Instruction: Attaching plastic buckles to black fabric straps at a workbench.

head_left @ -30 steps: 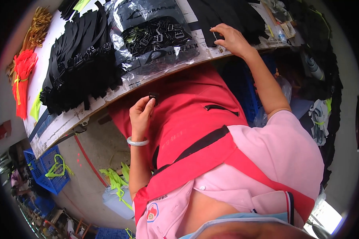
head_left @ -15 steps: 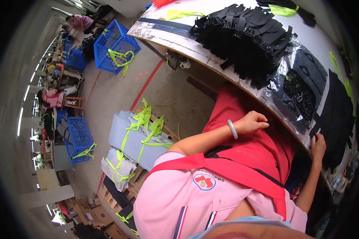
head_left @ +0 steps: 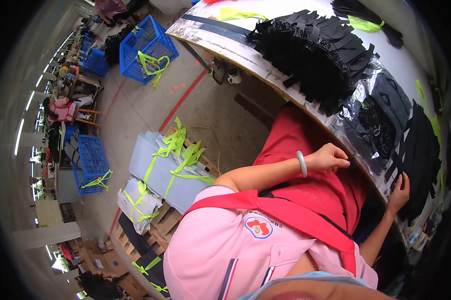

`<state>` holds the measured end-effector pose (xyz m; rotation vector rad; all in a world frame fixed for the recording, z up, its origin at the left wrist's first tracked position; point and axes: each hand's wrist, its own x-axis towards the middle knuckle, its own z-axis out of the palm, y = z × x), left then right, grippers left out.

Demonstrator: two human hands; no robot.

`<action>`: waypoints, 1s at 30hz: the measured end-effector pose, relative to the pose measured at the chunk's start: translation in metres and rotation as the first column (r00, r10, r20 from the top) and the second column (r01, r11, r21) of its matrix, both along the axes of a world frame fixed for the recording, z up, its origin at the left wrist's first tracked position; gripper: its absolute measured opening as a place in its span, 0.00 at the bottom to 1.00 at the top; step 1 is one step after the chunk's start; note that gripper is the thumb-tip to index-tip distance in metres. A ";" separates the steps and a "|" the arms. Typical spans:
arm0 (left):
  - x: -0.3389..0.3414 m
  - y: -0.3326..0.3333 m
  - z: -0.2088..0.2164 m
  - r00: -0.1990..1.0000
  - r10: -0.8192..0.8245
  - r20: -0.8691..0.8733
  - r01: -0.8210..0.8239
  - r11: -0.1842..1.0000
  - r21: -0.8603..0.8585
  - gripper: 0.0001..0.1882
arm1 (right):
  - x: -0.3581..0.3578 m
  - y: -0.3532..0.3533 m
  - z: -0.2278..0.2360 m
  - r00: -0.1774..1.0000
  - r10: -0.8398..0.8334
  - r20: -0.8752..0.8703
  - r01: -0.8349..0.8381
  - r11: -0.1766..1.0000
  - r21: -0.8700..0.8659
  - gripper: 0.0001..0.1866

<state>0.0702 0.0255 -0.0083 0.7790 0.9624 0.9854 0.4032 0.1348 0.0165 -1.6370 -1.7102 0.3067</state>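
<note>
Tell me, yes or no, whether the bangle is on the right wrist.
No, the pale bangle encircles the wrist of the left hand.

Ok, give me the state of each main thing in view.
left hand, fingers curled, grip unclear
pale bracelet, worn behind the left hand
right hand, fingers bent, at the right-hand black straps
black strap pile, heaped on the table
clear bag, dark pieces inside
blue-grey bundle, tied with yellow-green strips
</note>
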 end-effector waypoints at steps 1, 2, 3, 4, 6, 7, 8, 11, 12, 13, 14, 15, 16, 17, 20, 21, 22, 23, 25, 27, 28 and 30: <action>0.000 -0.001 -0.004 1.000 0.000 -0.005 0.000 1.000 0.013 0.10 | 0.007 0.004 0.001 0.986 0.075 0.146 -0.090 0.991 0.097 0.10; -0.001 -0.002 -0.006 1.000 0.000 -0.004 0.001 1.000 0.014 0.10 | 0.012 0.003 0.003 0.948 0.124 0.294 -0.182 0.967 0.180 0.10; -0.001 -0.004 -0.009 1.000 -0.008 0.015 0.008 1.000 -0.002 0.10 | 0.015 0.002 0.004 0.866 0.077 0.494 -0.240 0.931 0.276 0.09; -0.002 -0.005 -0.011 0.999 -0.015 0.034 0.016 1.000 -0.017 0.10 | 0.016 0.003 0.005 0.866 0.077 0.495 -0.240 0.930 0.277 0.09; -0.002 -0.006 -0.016 0.999 -0.012 0.052 0.014 0.999 -0.047 0.10 | 0.012 0.002 0.009 0.812 0.010 0.583 -0.280 0.884 0.375 0.09; -0.002 -0.007 -0.018 0.998 -0.008 0.069 0.014 0.997 -0.076 0.10 | 0.010 0.004 0.007 0.813 0.012 0.583 -0.281 0.884 0.374 0.09; -0.001 -0.007 -0.017 0.997 -0.014 0.070 0.020 0.997 -0.077 0.10 | 0.008 0.004 0.002 0.950 0.042 0.310 -0.139 0.944 0.300 0.09; 0.001 -0.006 -0.014 0.998 -0.028 0.056 0.032 0.998 -0.061 0.10 | 0.022 0.011 -0.016 0.986 -0.013 -0.167 0.020 0.999 0.035 0.10; 0.001 -0.005 -0.013 0.999 -0.029 0.044 0.032 0.998 -0.057 0.10 | 0.028 0.015 -0.019 0.941 -0.069 -0.331 0.032 0.993 -0.115 0.11; 0.001 -0.005 -0.013 0.999 -0.031 0.033 0.033 0.998 -0.053 0.10 | 0.034 0.014 -0.023 0.941 -0.073 -0.330 0.038 0.993 -0.113 0.11; -0.001 -0.006 -0.013 0.999 -0.019 0.027 0.021 0.998 -0.060 0.10 | 0.014 0.008 -0.013 0.991 -0.037 -0.127 0.043 0.998 0.047 0.10; -0.002 -0.007 -0.012 1.000 -0.011 0.030 0.013 0.998 -0.067 0.10 | 0.001 0.002 -0.002 0.995 -0.039 0.088 0.020 0.978 0.209 0.09; -0.002 -0.008 -0.011 0.999 -0.010 0.036 0.013 0.997 -0.072 0.10 | -0.002 -0.002 0.004 0.995 -0.043 0.091 0.023 0.978 0.208 0.09; -0.001 -0.008 -0.013 0.999 -0.013 0.039 0.016 0.997 -0.073 0.10 | -0.004 -0.004 0.009 0.989 -0.036 0.144 -0.005 0.960 0.280 0.09; 0.001 -0.006 -0.015 0.998 -0.019 0.055 0.023 0.997 -0.073 0.10 | -0.012 -0.012 0.023 0.988 0.014 0.154 -0.066 0.938 0.341 0.07; 0.001 -0.003 -0.014 0.995 -0.041 0.093 0.049 0.995 -0.091 0.10 | -0.018 -0.016 0.026 0.992 0.063 0.108 -0.096 0.938 0.333 0.07; 0.002 0.000 -0.012 0.990 -0.062 0.130 0.076 0.991 -0.107 0.10 | -0.026 -0.022 0.030 0.992 0.061 0.110 -0.094 0.939 0.331 0.07; 0.007 0.005 -0.012 0.983 -0.035 0.180 0.055 0.993 -0.104 0.11 | -0.041 -0.031 0.035 0.967 0.197 0.160 -0.240 0.916 0.320 0.08; 0.013 0.012 0.010 0.949 0.006 0.316 0.034 0.992 -0.120 0.12 | -0.071 -0.055 0.042 0.883 0.416 0.219 -0.461 0.857 0.230 0.11; 0.019 0.020 0.018 0.929 0.017 0.369 0.036 0.990 -0.138 0.12 | -0.093 -0.074 0.028 0.818 0.548 0.175 -0.571 0.810 0.132 0.13; 0.022 0.023 0.019 0.937 -0.030 0.349 0.084 0.986 -0.141 0.12 | -0.098 -0.081 0.018 0.798 0.589 0.130 -0.601 0.792 0.103 0.13; 0.026 0.025 0.009 0.943 -0.061 0.327 0.115 0.982 -0.150 0.11 | -0.113 -0.091 0.006 0.802 0.592 0.075 -0.597 0.797 0.090 0.13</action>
